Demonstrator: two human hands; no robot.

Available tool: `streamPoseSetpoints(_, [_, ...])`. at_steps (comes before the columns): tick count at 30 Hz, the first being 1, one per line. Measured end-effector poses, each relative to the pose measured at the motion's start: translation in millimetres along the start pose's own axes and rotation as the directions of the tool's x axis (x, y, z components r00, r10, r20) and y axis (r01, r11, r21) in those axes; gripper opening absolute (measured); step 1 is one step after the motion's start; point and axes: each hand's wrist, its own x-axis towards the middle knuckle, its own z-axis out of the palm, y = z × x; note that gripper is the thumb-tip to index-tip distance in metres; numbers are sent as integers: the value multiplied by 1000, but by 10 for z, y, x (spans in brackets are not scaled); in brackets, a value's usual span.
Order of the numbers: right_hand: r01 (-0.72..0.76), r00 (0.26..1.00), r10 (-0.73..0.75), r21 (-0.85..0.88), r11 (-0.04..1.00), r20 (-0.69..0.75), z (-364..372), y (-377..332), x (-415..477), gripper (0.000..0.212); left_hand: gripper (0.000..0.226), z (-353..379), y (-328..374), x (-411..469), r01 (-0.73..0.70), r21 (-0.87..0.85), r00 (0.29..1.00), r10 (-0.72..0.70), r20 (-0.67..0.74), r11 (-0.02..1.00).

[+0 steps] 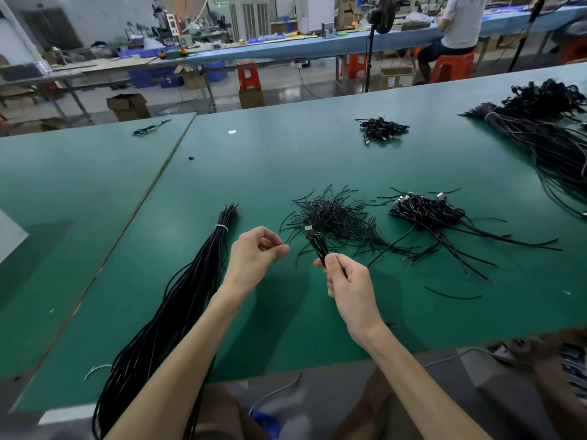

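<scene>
Tied cable bundle [178,296] lies on green table [286,154].

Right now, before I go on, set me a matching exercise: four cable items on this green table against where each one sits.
Things:
1. folded black cable with a silver USB plug
2. long bundle of black cables bound with a white tie
3. loose pile of thin black wire ties
4. small heap of coiled black cables

Places:
A. far side of the green table
B. gripped in the right hand
C. mid-table, just beyond both hands
D. left of the left hand, hanging over the near edge

Pairs: 1-B, 2-D, 3-C, 4-A
</scene>
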Motion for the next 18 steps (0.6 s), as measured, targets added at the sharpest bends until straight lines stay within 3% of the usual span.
streamPoseSetpoints(6, [3,1000,-3,-41,999,-5,6,-34,-13,33,22,-64,174,-226,40,-264,991,-3,137,964])
streamPoseSetpoints(10, [51,998,-47,-139,989,29,10,-96,-48,38,33,24,248,-378,161,-316,930,-36,366,935])
streamPoseSetpoints(15, [85,994,-70,-188,978,87,6,-134,-68,35,48,118,218,-409,314,-351,880,-132,456,882])
streamPoseSetpoints(18, [115,987,-88,-215,970,132,21,-159,-91,30,31,103,180,-373,387,-390,841,-146,521,836])
